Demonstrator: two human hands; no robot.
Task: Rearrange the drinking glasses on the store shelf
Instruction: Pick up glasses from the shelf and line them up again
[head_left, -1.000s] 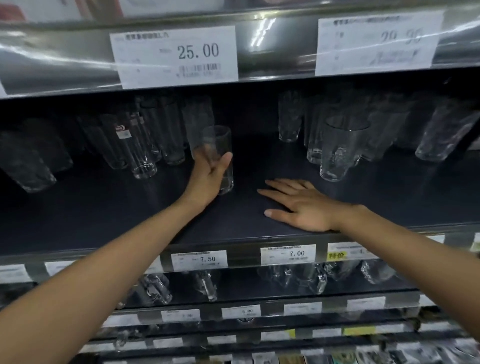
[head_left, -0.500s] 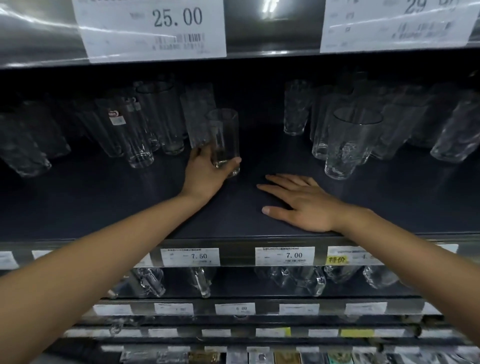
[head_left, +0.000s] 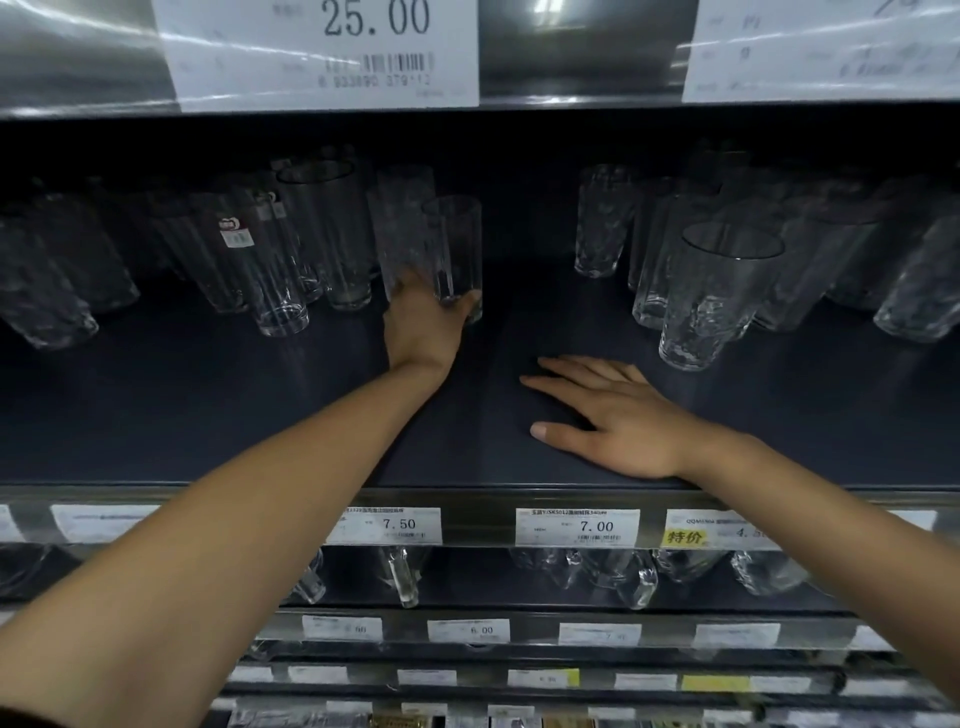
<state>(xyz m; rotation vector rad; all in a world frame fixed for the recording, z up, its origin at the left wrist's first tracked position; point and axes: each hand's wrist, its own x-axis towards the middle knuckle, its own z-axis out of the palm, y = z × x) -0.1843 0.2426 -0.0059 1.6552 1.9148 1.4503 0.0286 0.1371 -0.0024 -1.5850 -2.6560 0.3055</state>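
On the dark shelf (head_left: 467, 447), my left hand (head_left: 423, 327) grips the base of a tall clear ribbed glass (head_left: 454, 249), which stands upright beside a textured glass (head_left: 402, 223). More tall glasses (head_left: 280, 260) stand in a group to its left. My right hand (head_left: 608, 415) lies flat, fingers spread, on the shelf near its front edge, holding nothing. A wide dimpled glass (head_left: 711, 296) stands just beyond my right hand, in front of several other glasses (head_left: 602, 218) at the right.
The shelf above carries price tags (head_left: 322, 52) on its metal edge, low over the glass rims. The front rail (head_left: 576, 527) holds more price labels. Lower shelves hold glass mugs (head_left: 618, 571). Leaning glasses (head_left: 41, 291) fill the far left.
My left hand has pushed the ribbed glass further back on the shelf, up beside the textured glass. My right hand has stayed flat in place. The camera has moved closer.
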